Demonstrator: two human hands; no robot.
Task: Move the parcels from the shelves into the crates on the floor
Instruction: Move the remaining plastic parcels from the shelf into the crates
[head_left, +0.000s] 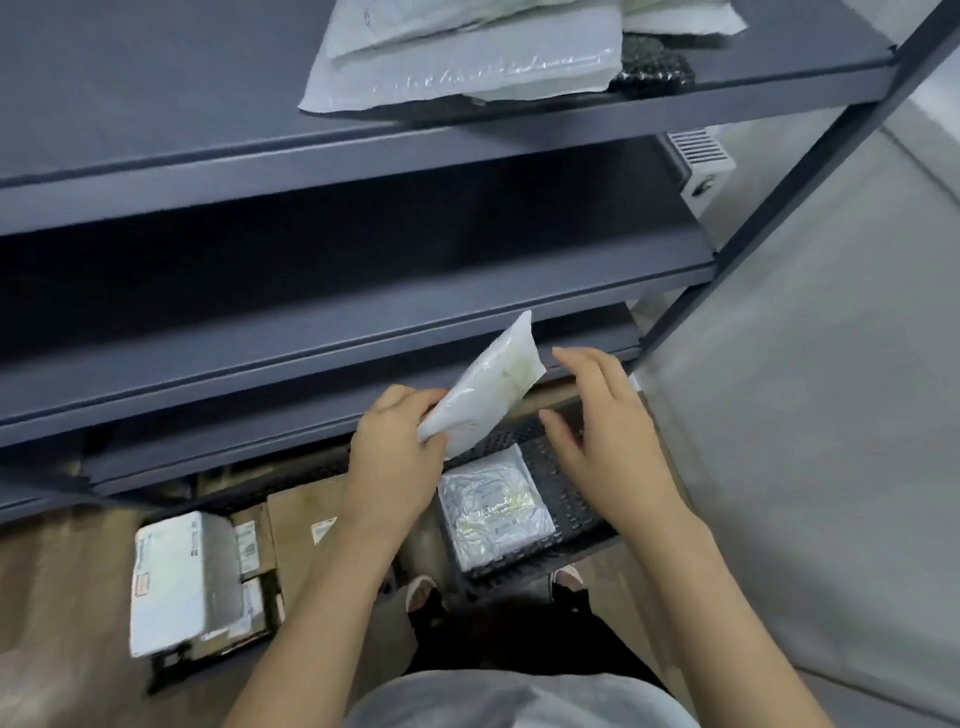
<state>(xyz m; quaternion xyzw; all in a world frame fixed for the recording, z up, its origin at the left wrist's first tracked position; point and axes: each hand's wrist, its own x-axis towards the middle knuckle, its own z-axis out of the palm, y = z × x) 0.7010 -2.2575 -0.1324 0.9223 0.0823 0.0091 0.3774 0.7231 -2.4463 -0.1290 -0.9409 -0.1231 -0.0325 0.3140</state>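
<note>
Left hand (392, 457) gripping white parcel (485, 387) by lower end, above black crate (563, 488). Right hand (602, 441) open, fingers spread, beside parcel, above same crate.

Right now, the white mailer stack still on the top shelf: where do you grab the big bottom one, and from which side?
Take the big white mailer by its near-left corner, which overhangs the front lip of the top shelf, coming from the front with a thumb-over, fingers-under pinch. It lies flat with smaller parcels stacked on it, so a top grasp would likely just press it down. The right hand is free.
</note>
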